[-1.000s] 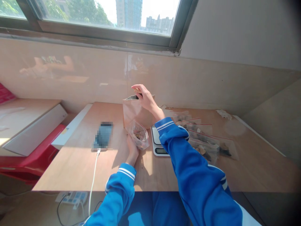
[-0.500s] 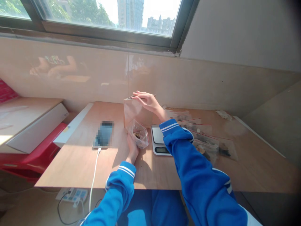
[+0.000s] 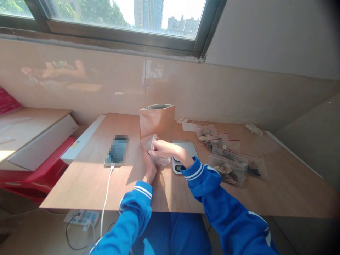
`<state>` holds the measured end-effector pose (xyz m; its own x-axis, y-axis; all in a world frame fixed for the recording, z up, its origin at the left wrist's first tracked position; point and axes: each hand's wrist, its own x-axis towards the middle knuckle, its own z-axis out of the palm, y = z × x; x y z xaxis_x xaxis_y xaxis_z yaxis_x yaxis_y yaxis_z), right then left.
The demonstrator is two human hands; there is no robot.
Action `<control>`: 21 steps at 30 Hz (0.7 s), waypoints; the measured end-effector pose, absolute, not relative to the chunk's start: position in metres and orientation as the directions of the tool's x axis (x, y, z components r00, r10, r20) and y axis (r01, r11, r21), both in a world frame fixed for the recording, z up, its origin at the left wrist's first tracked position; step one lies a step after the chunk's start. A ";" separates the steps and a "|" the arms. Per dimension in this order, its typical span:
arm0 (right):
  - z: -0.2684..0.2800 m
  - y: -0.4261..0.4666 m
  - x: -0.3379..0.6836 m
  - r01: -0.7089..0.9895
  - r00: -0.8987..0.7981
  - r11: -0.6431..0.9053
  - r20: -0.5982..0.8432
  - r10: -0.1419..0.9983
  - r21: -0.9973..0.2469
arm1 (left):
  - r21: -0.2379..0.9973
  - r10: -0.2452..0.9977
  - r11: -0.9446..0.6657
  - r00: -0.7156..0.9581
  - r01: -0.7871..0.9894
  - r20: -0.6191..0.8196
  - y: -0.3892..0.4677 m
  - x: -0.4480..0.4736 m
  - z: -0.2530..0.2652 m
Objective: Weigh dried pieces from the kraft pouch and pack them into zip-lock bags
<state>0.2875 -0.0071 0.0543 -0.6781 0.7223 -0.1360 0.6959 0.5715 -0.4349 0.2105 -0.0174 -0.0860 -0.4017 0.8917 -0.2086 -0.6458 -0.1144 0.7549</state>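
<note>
My left hand [image 3: 150, 165] grips a clear plastic bag [image 3: 162, 161] from its left side, holding it up off the table. My right hand [image 3: 166, 148] has its fingers curled inside the bag's mouth. The fingertips are partly hidden by the plastic, and what they pinch cannot be made out. Right behind the bag a brown paper pouch [image 3: 157, 122] stands upright with its top open. A white kitchen scale [image 3: 186, 147] lies just to the right, partly covered by my right forearm.
Several zip bags with dark and tan dried pieces [image 3: 227, 171] lie on the right of the table [image 3: 87, 187]. On the left is a phone [image 3: 117, 150] with a white cable [image 3: 106, 198] running over the front edge. A tiled wall [image 3: 111, 78] borders the back.
My right hand has come down from above the paper pouch's opening into the mouth of the plastic bag. The pouch's opening is now uncovered. My left hand stays in place.
</note>
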 end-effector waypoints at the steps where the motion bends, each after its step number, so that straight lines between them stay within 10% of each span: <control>1: 0.047 -0.008 0.284 0.676 -0.690 0.592 -0.096 0.717 -0.440 | 0.769 0.881 -0.142 -0.434 -0.623 -0.188 -0.018 0.209 -0.088; 11: 0.027 0.015 0.297 0.642 -0.738 0.541 -0.248 0.627 -0.544 | 0.711 0.922 -0.136 -0.351 -0.690 -0.165 -0.019 0.213 -0.086; 21: 0.017 0.016 0.303 0.566 -0.738 0.601 -0.021 0.675 -0.564 | 0.698 0.907 -0.182 -0.392 -0.693 -0.153 -0.014 0.209 -0.083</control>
<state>0.3035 0.0155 0.0167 -0.7378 0.6747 -0.0206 0.5659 0.6015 -0.5639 0.2087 -0.0136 -0.0832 -0.3918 0.9073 -0.1530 -0.6930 -0.1816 0.6977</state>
